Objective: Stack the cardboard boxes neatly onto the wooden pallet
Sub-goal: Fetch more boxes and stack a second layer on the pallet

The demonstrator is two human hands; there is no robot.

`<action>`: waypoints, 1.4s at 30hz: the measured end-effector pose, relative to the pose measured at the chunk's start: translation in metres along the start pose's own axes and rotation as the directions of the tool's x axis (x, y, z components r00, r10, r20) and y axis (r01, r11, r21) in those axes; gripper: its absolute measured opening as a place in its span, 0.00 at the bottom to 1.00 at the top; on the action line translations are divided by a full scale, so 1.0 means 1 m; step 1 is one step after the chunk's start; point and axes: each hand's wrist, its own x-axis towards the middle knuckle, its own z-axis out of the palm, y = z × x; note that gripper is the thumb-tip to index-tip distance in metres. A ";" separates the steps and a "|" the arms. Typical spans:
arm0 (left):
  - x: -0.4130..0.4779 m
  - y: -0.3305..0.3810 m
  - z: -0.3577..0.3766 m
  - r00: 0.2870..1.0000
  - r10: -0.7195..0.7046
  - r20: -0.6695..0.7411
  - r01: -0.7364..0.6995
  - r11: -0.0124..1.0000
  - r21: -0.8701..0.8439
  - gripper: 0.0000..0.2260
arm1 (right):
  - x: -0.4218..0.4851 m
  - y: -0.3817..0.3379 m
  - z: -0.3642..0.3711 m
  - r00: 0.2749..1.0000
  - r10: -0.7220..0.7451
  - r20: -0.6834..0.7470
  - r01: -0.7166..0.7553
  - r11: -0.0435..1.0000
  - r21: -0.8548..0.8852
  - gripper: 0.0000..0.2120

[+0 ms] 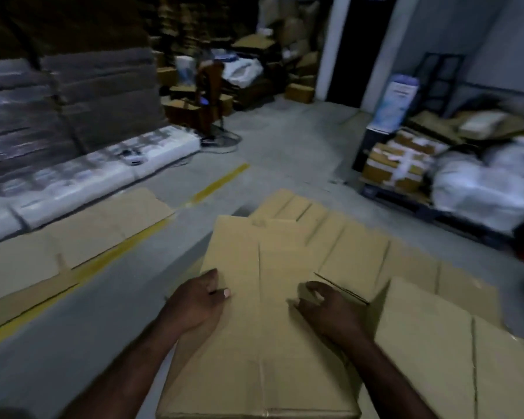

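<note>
cardboard box (254,343), flattened, at six o'clock; left hand (198,300) lies relaxed on it; right hand (325,308) touches it, fingers bent, grip unclear.

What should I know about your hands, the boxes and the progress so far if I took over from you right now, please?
Left hand: flat on the top flattened brown cardboard box, near its left edge.
Right hand: fingers bent, tips on the same box; whether it pinches anything is unclear.
More flattened brown boxes lie askew beyond and to the right. Another flattened cardboard sheet lies on the grey floor at left.
Done: several boxes piled, not squared. The wooden pallet is not visible beneath them.
Left: square up the pile and add the rest.
</note>
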 end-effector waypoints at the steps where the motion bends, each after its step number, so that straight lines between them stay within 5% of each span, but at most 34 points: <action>1: 0.010 0.005 0.001 0.999 0.038 0.028 -0.038 0.999 -0.003 0.31 | -0.001 0.003 -0.002 0.998 0.035 -0.060 -0.033 0.999 0.036 0.21; 15: 0.111 0.034 0.016 0.857 0.369 0.359 -0.389 0.921 -0.017 0.35 | -0.031 0.019 0.015 0.819 0.323 -0.474 -0.269 0.946 0.181 0.24; 19: 0.132 0.041 0.043 0.853 0.371 0.367 -0.381 0.923 -0.048 0.37 | -0.013 0.034 0.009 0.798 0.393 -0.457 -0.350 0.919 0.179 0.27; 24: 0.157 0.049 0.090 0.865 0.341 0.369 -0.334 0.939 -0.083 0.38 | 0.023 0.072 -0.006 0.813 0.434 -0.388 -0.422 0.899 0.119 0.10; 33: 0.203 0.048 0.203 0.902 0.234 0.363 -0.210 0.972 -0.103 0.37 | 0.103 0.178 -0.031 0.865 0.445 -0.231 -0.476 0.874 -0.098 0.13; 42: 0.242 0.021 0.276 0.923 0.137 0.360 -0.098 0.987 -0.125 0.51 | 0.156 0.243 -0.019 0.775 0.615 -0.144 -0.623 0.782 -0.016 0.12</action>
